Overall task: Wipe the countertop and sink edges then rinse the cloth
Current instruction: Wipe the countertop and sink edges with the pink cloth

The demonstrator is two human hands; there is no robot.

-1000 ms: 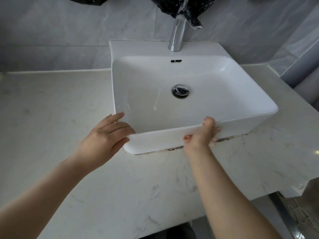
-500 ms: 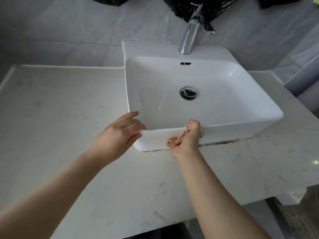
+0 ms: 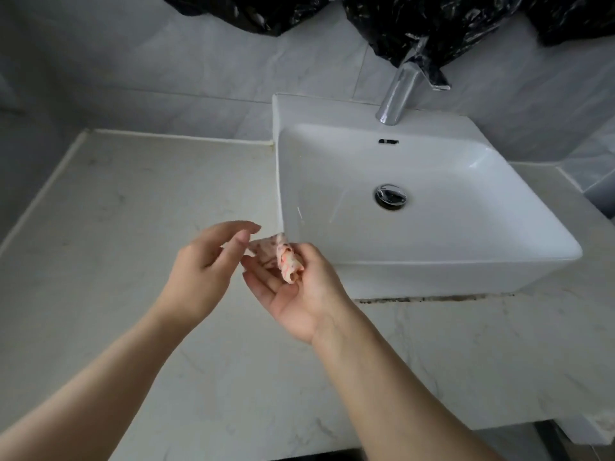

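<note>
Single head-worn view, looking forward and down, close over countertop (image 3: pixel 139 207) and sink (image 3: pixel 432 261)

Right hand (image 3: pixel 301 291) palm-up, fingers loosely curled; left hand (image 3: pixel 203 271) beside it, fingers spread

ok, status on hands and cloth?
Right hand palm up, holding bunched cloth. Left hand open, fingertips at cloth. Both off sink. Nothing in the way.

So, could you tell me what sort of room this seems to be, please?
Most likely a bathroom: a white vessel sink sits on a pale marble-look countertop, with a chrome tap behind it and grey wall tiles. Black plastic sheeting hangs above, so it may be under renovation.
</note>
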